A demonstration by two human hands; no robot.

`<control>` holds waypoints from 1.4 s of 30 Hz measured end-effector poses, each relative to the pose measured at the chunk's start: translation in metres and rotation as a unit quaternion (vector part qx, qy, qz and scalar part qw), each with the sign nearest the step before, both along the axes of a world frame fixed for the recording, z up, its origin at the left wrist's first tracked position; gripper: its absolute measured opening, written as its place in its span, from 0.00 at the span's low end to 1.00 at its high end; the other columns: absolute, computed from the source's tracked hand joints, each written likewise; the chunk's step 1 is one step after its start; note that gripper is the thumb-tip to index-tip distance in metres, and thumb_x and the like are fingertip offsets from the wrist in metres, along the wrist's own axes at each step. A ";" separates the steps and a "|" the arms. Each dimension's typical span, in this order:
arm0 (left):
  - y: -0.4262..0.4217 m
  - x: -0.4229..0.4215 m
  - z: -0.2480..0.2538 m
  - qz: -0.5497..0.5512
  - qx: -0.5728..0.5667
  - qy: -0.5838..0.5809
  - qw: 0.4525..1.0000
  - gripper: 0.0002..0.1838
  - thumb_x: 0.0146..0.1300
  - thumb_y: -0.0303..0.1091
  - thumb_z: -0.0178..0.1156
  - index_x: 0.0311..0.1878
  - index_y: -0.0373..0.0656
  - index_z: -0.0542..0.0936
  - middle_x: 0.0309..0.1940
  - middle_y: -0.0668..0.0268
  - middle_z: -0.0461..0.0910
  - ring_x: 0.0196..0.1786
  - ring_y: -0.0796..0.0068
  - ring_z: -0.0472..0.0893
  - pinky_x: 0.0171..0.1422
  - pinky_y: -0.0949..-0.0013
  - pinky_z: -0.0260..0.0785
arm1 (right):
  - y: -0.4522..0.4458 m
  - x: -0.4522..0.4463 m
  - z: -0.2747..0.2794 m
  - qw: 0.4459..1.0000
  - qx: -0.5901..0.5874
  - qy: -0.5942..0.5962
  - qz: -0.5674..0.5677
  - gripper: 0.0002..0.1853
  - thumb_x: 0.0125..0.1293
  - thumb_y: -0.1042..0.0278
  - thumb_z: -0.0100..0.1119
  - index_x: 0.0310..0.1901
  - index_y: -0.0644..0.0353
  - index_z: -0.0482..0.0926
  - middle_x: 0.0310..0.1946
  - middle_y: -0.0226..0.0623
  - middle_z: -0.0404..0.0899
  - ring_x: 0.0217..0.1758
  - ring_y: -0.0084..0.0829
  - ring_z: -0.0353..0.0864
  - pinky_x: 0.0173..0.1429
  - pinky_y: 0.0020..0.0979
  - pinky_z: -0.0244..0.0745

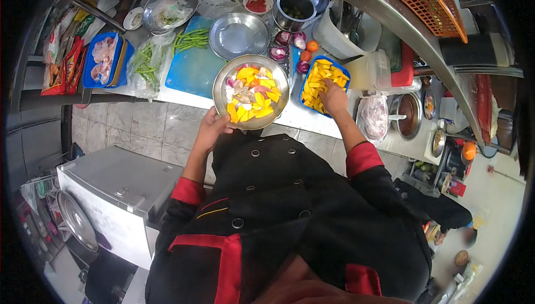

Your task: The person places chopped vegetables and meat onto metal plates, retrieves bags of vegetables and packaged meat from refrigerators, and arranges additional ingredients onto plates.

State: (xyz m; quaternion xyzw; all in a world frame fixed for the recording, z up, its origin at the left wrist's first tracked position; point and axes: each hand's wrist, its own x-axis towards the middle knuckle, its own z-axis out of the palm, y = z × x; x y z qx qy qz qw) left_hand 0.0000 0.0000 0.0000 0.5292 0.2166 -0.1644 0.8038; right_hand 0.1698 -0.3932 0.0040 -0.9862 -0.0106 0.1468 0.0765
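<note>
Steel shows all round the bowl (219, 89), which the left hand (210, 129) clamps at its rim, thumb on top and the other fingers partly hidden beneath. The right hand (333, 99) reaches into the blue tub (348, 79), its fingertips buried among yellow pieces (321, 73), so whether they are closed on any cannot be told. More yellow pieces lie in the bowl with purple onion chunks and pale lumps too jumbled to make out.

Print on the red packets (71, 61), by the left end of the worktop (194, 97), is too small to read. The shelf (384, 8) cuts across the far right of the worktop, and another person (443, 206), well apart on the right, is only partly visible.

The bowl lies to the right of the left hand, in front of the person's body, and juts over the near edge of the worktop; the tub rests near that edge, under the right hand. Behind them are a blue board (186, 75) with green beans (192, 40), a steel pan (239, 36), onions (283, 38) and tomatoes (312, 46).
</note>
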 end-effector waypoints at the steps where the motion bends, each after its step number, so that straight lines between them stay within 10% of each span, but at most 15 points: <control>1: 0.000 0.001 0.000 -0.003 0.000 -0.007 1.000 0.24 0.70 0.33 0.61 0.66 0.42 0.68 0.44 0.60 0.85 0.39 0.74 0.86 0.40 0.75 0.79 | 0.001 0.002 -0.001 1.000 -0.019 -0.016 0.013 0.30 0.57 0.55 0.65 0.63 0.45 0.75 0.57 0.50 0.79 0.52 0.48 0.84 0.57 0.46 0.79; 31: 0.054 -0.040 -0.005 0.132 0.018 0.023 0.991 0.23 0.68 0.33 0.63 0.64 0.43 0.71 0.35 0.67 0.83 0.31 0.80 0.83 0.35 0.74 0.79 | -0.030 0.017 0.037 0.996 -0.028 0.012 0.086 0.15 0.60 0.60 0.61 0.42 0.63 0.85 0.38 0.55 0.84 0.41 0.53 0.85 0.49 0.48 0.79; 38: 0.102 -0.029 -0.018 0.161 0.075 0.041 0.983 0.21 0.69 0.35 0.61 0.63 0.43 0.70 0.39 0.68 0.82 0.35 0.76 0.83 0.39 0.71 0.78 | 0.047 0.008 0.106 0.917 0.391 0.074 0.010 0.14 0.65 0.69 0.66 0.49 0.66 0.81 0.31 0.30 0.82 0.30 0.17 0.78 0.34 0.22 0.74; 42: 0.117 -0.005 -0.027 0.137 0.055 0.064 0.987 0.23 0.71 0.39 0.59 0.65 0.41 0.68 0.47 0.63 0.82 0.42 0.69 0.85 0.45 0.67 0.78 | 0.163 0.002 0.131 0.850 0.512 0.103 0.062 0.18 0.65 0.65 0.68 0.53 0.65 0.80 0.35 0.33 0.84 0.31 0.19 0.79 0.37 0.24 0.75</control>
